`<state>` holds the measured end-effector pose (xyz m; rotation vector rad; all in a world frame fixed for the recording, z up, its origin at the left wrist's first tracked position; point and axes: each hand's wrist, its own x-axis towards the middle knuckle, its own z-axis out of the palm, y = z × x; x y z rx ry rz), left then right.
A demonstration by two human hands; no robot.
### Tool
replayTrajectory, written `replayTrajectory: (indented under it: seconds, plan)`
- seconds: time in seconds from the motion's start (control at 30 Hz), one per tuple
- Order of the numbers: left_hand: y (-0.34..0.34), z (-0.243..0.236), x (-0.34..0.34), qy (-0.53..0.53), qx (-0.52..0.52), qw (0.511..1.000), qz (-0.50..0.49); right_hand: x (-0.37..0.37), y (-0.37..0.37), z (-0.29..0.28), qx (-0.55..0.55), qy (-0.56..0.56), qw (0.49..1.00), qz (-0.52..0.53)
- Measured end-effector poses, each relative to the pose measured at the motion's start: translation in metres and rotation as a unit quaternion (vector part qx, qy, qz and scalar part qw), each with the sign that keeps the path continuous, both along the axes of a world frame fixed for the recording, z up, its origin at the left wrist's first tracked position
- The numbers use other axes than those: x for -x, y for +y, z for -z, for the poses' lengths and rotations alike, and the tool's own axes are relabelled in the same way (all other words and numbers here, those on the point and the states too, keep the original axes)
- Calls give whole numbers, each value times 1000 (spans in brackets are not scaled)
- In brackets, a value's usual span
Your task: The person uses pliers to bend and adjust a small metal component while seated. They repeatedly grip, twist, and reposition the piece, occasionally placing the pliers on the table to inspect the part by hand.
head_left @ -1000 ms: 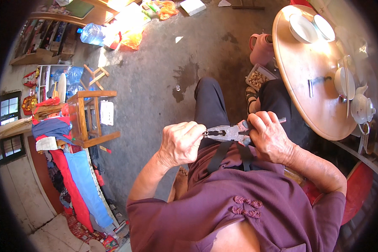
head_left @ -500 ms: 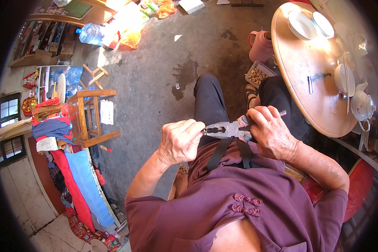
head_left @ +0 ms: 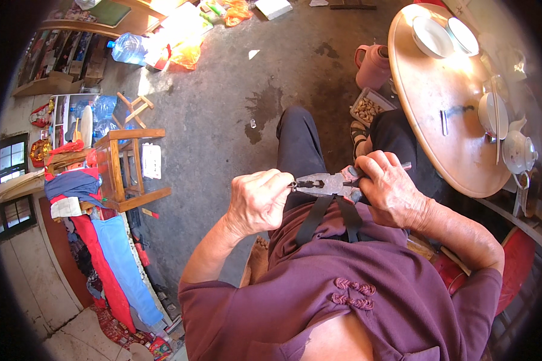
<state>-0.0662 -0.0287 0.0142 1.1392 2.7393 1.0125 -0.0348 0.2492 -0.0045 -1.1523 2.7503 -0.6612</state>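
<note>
A pair of pliers (head_left: 326,184) with grey metal jaws and reddish grips lies level above my lap, its jaws pointing left. My right hand (head_left: 392,191) is wrapped around the handles, and a thin grey end pokes out past its knuckles. At the tip of the jaws is a small dark metal piece (head_left: 292,185), too small to name. My left hand (head_left: 258,201) is closed, with thumb and forefinger pinching that piece; its other fingers are curled in. Two dark straps (head_left: 314,220) hang across my purple shirt just below the pliers.
At right stands a round wooden table (head_left: 418,108) with bowls, chopsticks and a white teapot (head_left: 519,151). A pink thermos (head_left: 373,67) and a box of nuts (head_left: 367,108) are on the floor beside it. Wooden stools (head_left: 121,174) and piled cloth (head_left: 72,183) are at left.
</note>
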Motion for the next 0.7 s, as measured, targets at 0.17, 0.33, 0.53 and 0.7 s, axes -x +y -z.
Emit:
replayTrajectory:
  seconds: [0.17, 0.33, 0.53, 0.7]
  plan:
    - [1, 3, -2, -12, 35, 999, -6, 2, 1, 4, -24, 18, 1000, -5]
    - [7, 3, -3, -26, 101, 994, -14, 3, 1, 10, -41, 43, 998, 1]
    - [12, 4, -5, -14, 116, 993, 11, 1, 4, 9, -70, 83, 994, 2]
    - [13, 7, -4, 11, 130, 991, 31, 0, 9, 7, -82, 87, 993, 4]
